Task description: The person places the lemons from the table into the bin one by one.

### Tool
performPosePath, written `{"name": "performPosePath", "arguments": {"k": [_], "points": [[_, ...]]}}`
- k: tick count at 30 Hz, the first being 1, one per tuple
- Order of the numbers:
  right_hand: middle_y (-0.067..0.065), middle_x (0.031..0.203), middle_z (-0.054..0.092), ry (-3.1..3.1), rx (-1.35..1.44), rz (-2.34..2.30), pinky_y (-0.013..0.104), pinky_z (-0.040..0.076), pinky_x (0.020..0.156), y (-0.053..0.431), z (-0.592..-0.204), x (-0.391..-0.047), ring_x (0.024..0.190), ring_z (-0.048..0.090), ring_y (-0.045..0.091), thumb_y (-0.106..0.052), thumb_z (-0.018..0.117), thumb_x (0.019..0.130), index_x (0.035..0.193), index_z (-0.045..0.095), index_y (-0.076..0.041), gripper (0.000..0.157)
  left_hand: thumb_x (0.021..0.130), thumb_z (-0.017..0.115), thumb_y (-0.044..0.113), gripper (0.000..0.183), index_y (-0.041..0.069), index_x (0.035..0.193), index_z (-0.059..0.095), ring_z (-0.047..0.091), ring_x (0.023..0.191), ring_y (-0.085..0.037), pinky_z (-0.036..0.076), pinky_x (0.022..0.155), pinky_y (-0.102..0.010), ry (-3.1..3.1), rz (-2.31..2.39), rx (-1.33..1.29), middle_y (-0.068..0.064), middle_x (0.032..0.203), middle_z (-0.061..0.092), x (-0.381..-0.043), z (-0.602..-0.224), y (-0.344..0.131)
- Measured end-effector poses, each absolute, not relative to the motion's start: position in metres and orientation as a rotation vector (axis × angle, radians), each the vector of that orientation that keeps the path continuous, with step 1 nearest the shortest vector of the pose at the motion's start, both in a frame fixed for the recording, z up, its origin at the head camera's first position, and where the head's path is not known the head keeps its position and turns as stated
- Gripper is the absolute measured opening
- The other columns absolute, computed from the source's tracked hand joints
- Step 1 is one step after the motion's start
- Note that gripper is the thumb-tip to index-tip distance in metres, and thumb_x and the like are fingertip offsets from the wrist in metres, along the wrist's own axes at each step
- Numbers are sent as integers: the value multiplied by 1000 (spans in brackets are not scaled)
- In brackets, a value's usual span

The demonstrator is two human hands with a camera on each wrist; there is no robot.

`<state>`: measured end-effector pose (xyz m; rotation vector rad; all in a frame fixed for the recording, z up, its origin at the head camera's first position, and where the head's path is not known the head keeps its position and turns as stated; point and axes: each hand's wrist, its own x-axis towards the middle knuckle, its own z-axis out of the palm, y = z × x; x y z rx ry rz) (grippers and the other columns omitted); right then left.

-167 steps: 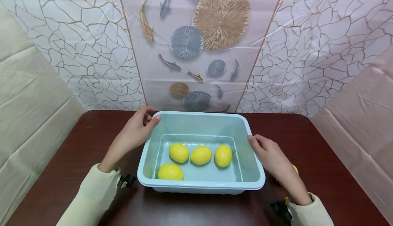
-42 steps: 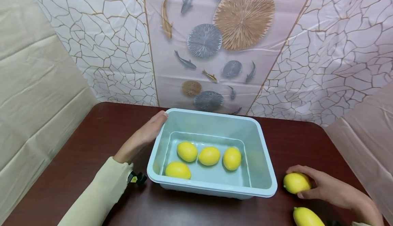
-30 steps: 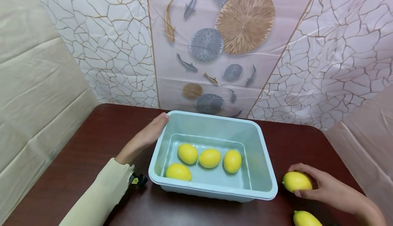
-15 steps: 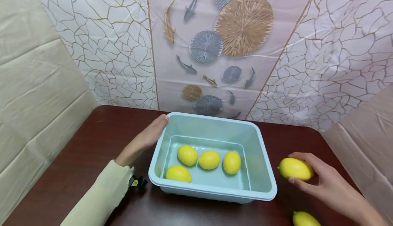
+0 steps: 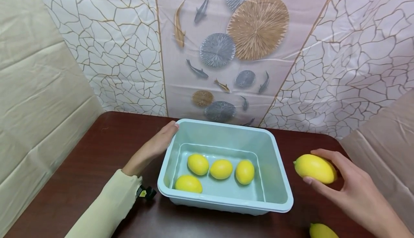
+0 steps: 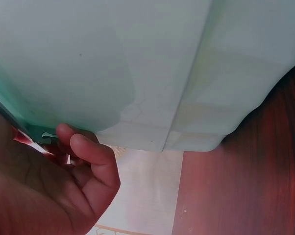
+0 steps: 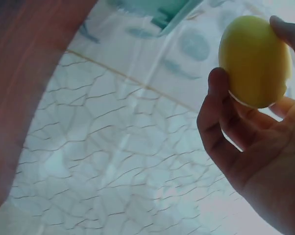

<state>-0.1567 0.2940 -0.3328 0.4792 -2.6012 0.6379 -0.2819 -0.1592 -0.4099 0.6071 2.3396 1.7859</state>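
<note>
My right hand (image 5: 352, 184) pinches a yellow lemon (image 5: 315, 168) between thumb and fingers, above the table to the right of a pale blue plastic basin (image 5: 226, 204). The right wrist view shows the same lemon (image 7: 255, 61) between the fingertips. At the basin's far left corner my left hand (image 5: 155, 144) holds the rim. In the left wrist view the fingers of that hand (image 6: 54, 191) curl up under the rim, beside the basin's outer wall (image 6: 137, 58). Several lemons (image 5: 221, 169) lie on the basin floor, one of them near the front left corner.
Another lemon (image 5: 321, 230) lies on the dark red-brown table (image 5: 97, 173) at the lower right, cut off by the frame edge. A patterned cloth backdrop (image 5: 213, 97) stands behind the table, with plain beige panels (image 5: 45, 130) at the sides.
Earlier both hands were at the basin's rim. The right hand then went to a lemon on the table, took hold of it and raised it. My left hand stays at the rim.
</note>
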Motion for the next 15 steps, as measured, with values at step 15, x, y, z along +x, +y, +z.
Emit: {"name": "performPosePath", "arguments": {"k": [15], "points": [[-13, 114, 53, -2529, 571, 568, 6, 31, 82, 258, -307, -143, 91, 43, -4, -13, 93, 66, 133, 57, -20, 77, 108, 22, 18, 28, -4, 111, 39, 52, 84, -29, 50, 71, -24, 2343, 1786, 592, -19, 96, 44, -283, -410, -158]]}}
